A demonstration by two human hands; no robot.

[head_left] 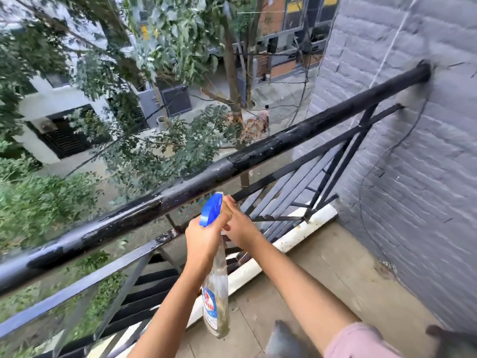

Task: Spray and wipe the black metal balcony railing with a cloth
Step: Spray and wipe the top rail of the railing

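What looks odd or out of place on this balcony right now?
The white ledge under the railing is littered with brown debris. The top rail's paint looks patchy and wet. No cloth is in either hand; both grip the spray bottle.

Top rail [232, 166] crossing from 8 o'clock to 2 o'clock, far end set into the wall [413, 164] at 3 o'clock. Lower bars [296, 200] beneath and behind the rail, above the ledge [304, 228] at the floor [335, 275] edge. Spray bottle [215, 301] at 6 o'clock, before the rail, hanging down from the left hand [204, 241]. Right hand [238, 226] just right of it, touching the bottle's head. Tree [232, 81] beyond the rail at 12 o'clock, street [281, 96] below.
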